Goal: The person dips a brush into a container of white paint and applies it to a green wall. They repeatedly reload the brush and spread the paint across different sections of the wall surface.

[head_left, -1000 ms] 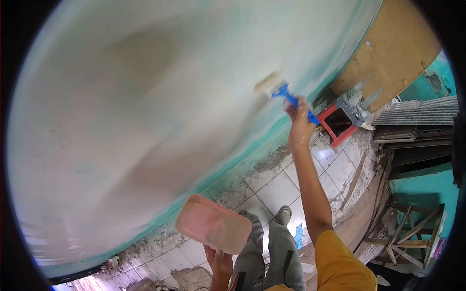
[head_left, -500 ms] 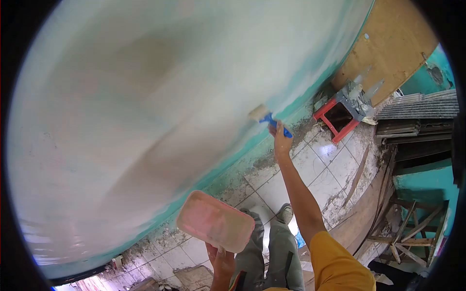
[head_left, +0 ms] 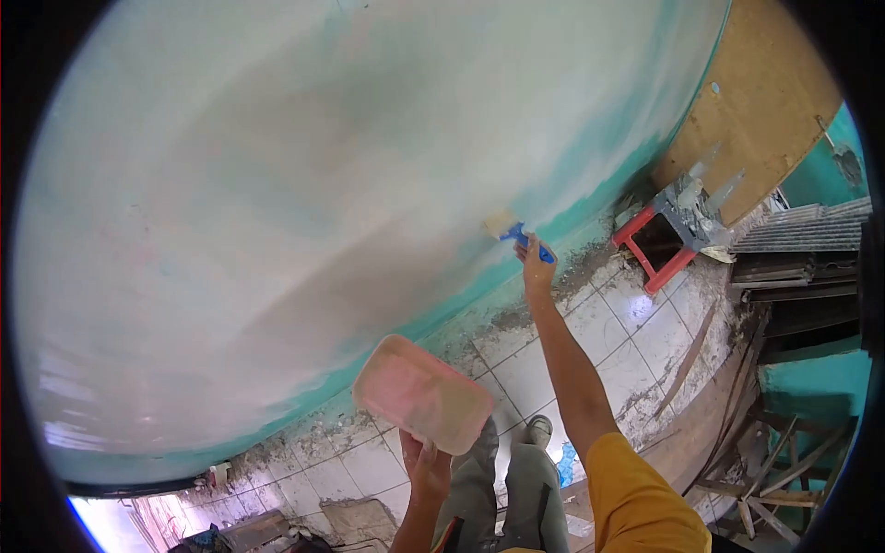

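A paintbrush (head_left: 524, 239) with a blue handle and pale bristles is gripped in my right hand (head_left: 535, 261), fingers closed round the handle. Its bristles lie against the wall (head_left: 369, 203), which is whitish over turquoise, the turquoise showing in a band along the bottom. Low in front of my legs, my left hand (head_left: 426, 464) holds a pink rectangular plastic tub (head_left: 424, 392) by its near edge, tilted so that its inside shows. Pale residue coats the bottom of the tub.
A red and grey plastic stool (head_left: 656, 249) carrying splattered tools stands by the wall on the right. Behind it leans a tan board (head_left: 756, 101). Stacked corrugated sheets (head_left: 802, 229) and a wooden frame (head_left: 774, 475) occupy the right side. Debris litters the tiled floor (head_left: 562, 359).
The view has shifted slightly, so the stool and wall edge sit farther right and lower. The brush remains on the wall in my right hand, and my left still holds the tub.
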A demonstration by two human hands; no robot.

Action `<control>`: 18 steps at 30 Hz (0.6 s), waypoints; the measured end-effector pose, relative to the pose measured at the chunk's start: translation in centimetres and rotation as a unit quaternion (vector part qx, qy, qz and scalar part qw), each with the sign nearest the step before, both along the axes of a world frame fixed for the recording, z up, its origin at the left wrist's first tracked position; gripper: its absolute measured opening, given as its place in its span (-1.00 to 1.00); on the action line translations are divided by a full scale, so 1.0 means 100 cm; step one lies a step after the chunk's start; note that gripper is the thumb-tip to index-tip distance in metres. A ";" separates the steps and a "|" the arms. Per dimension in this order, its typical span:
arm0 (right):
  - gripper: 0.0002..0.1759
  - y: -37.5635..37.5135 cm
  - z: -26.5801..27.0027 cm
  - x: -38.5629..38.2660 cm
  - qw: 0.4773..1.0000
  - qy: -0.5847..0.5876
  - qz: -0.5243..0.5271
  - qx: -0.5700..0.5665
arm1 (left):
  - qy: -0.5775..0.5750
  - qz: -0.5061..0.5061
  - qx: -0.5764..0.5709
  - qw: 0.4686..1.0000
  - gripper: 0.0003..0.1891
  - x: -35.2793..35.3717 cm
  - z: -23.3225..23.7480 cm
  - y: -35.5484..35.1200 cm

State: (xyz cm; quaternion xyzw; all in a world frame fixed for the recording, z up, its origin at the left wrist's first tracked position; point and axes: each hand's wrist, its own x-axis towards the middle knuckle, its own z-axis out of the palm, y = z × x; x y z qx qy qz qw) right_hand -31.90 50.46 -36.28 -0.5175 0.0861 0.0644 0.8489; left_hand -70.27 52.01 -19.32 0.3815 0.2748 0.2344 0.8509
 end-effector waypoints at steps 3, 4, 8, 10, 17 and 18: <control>-0.64 -0.039 0.006 0.000 0.999 -0.014 0.016 -0.032 | 0.006 0.012 0.008 1.000 -0.23 0.008 -0.003 -0.005; -0.64 -0.054 0.025 -0.006 0.999 -0.014 0.021 -0.035 | 0.012 0.028 -0.003 1.000 -0.21 0.010 -0.003 -0.008; -0.68 -0.119 0.110 -0.046 0.991 -0.085 0.071 -0.081 | 0.013 0.035 0.025 0.999 -0.19 0.029 -0.007 -0.013; -0.71 -0.146 0.160 -0.078 0.976 -0.174 0.077 -0.102 | 0.002 0.034 0.045 0.998 -0.17 0.042 -0.011 -0.015; -0.74 -0.194 0.244 -0.177 0.955 -0.162 0.126 -0.213 | -0.005 0.004 0.190 0.982 -0.27 0.067 -0.006 -0.033; -0.70 -0.195 0.246 -0.184 0.954 -0.157 0.142 -0.212 | -0.007 0.000 0.180 0.984 -0.15 0.068 -0.001 -0.036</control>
